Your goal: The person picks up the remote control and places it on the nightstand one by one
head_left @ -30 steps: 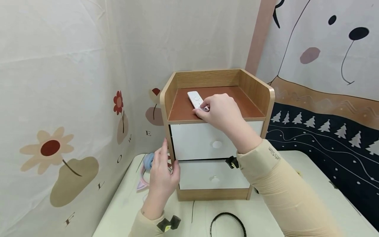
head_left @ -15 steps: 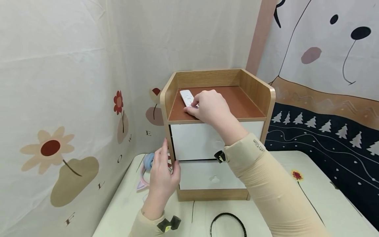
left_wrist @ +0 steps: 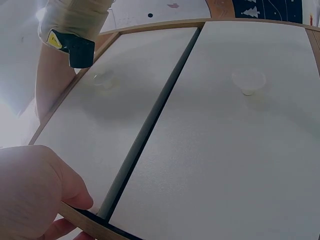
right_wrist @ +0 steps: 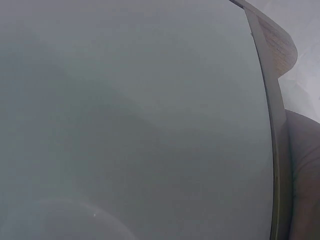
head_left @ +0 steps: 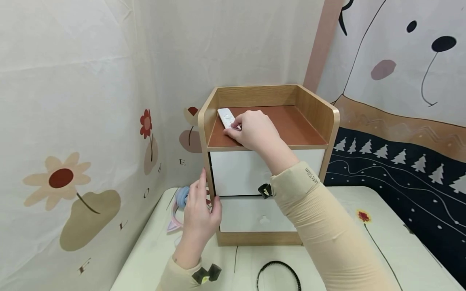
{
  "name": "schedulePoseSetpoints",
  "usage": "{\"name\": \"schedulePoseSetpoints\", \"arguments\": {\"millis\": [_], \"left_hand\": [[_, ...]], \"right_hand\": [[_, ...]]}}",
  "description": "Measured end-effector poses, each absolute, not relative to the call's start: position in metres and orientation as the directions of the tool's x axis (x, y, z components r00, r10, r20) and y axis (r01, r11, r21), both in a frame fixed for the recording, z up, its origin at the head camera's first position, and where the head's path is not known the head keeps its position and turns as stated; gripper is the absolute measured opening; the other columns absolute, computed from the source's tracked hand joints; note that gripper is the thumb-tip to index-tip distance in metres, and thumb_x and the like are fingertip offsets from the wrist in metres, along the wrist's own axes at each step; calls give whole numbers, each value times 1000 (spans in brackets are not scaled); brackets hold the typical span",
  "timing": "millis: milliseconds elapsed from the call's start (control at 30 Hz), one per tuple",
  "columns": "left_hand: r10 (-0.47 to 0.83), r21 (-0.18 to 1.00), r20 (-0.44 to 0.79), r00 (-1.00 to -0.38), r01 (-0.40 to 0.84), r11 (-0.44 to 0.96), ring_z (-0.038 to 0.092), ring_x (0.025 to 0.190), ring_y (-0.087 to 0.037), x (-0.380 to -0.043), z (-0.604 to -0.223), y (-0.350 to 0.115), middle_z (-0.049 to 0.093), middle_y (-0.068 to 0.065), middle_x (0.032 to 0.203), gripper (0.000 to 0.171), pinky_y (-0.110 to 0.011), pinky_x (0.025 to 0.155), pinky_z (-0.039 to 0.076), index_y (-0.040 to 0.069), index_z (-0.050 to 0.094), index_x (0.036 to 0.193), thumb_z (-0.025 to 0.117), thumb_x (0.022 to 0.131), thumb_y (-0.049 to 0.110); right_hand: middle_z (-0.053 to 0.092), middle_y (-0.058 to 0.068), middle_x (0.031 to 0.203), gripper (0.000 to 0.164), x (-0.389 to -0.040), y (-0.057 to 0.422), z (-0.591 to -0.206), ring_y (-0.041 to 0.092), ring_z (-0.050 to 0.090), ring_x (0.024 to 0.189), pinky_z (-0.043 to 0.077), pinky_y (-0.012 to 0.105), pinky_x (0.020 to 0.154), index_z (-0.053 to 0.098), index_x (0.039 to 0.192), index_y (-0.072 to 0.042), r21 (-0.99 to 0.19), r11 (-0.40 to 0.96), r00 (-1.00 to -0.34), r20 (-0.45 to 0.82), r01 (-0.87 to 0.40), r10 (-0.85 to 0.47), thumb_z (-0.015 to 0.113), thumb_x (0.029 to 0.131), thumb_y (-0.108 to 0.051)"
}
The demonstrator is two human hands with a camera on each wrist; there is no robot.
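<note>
A white remote control (head_left: pixel 226 117) lies on the brown top of a small wooden cabinet (head_left: pixel 256 238), near its left side wall. My right hand (head_left: pixel 257 130) pinches the remote's near end between thumb and fingers; the hand covers that end. Against the cabinet's left side edge rests my left hand (head_left: pixel 200 216), its fingers pointing up and fairly straight. In the left wrist view, the thumb of the left hand (left_wrist: pixel 37 192) touches the front edge beside the gap between the two white drawers (left_wrist: pixel 200 145). The right wrist view shows mostly a drawer front (right_wrist: pixel 150 120).
A black headband (head_left: pixel 278 264) lies on the table in front of the cabinet. Behind the left hand are a blue coiled item (head_left: pixel 181 197) and a pink headband (head_left: pixel 174 220). Printed cloth walls (head_left: pixel 91 101) stand close on the left and behind.
My right hand has moved left with the remote control, bringing it from the middle-left of the cabinet top close to the left wall. My left hand has stayed in place.
</note>
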State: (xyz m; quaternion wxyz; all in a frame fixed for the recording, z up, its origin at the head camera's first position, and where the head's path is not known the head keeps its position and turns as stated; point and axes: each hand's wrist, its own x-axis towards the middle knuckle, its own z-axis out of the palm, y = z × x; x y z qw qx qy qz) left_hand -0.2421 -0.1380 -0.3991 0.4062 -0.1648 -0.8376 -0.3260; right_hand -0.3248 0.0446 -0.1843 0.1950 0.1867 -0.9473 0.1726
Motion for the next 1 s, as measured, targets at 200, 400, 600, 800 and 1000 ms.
{"name": "schedulePoseSetpoints", "arguments": {"millis": [200, 400, 600, 800, 1000], "left_hand": [[14, 405, 792, -611, 543, 735, 70, 87, -29, -243, -399, -139, 59, -28, 141, 86, -40, 70, 67, 2, 30, 173, 70, 97, 1], [16, 416, 782, -623, 541, 731, 70, 90, -31, -241, -399, -139, 58, -28, 143, 86, -42, 72, 68, 2, 29, 173, 69, 97, 1], [17, 415, 782, -623, 541, 731, 70, 89, -30, -241, -400, -139, 59, -27, 142, 86, -38, 72, 67, 2, 29, 173, 69, 97, 2], [18, 415, 780, -626, 538, 733, 70, 90, -29, -241, -399, -140, 59, -27, 141, 86, -39, 73, 67, 2, 30, 173, 70, 97, 2], [20, 403, 793, -609, 549, 732, 69, 90, -29, -243, -401, -140, 60, -27, 140, 86, -38, 71, 67, 2, 30, 173, 70, 96, 2]], "right_hand": [[82, 0, 105, 32, -325, 45, -184, 24, 72, 98, 59, 42, 90, 83, 127, -25, -272, 865, -865, 407, -422, -294, 72, 105, -46], [78, 1, 102, 30, -323, 46, -185, 24, 68, 95, 57, 41, 88, 82, 126, -25, -290, 860, -872, 394, -419, -291, 71, 106, -44], [80, 0, 108, 33, -324, 47, -186, 23, 70, 98, 58, 42, 92, 81, 128, -24, -293, 858, -869, 402, -422, -290, 72, 105, -45], [80, 2, 114, 33, -323, 48, -186, 22, 72, 104, 59, 42, 96, 81, 128, -22, -312, 846, -863, 416, -432, -287, 73, 105, -44], [79, 4, 119, 34, -320, 50, -189, 22, 72, 111, 60, 41, 100, 81, 129, -19, -343, 827, -844, 467, -446, -262, 74, 104, -40]]}}
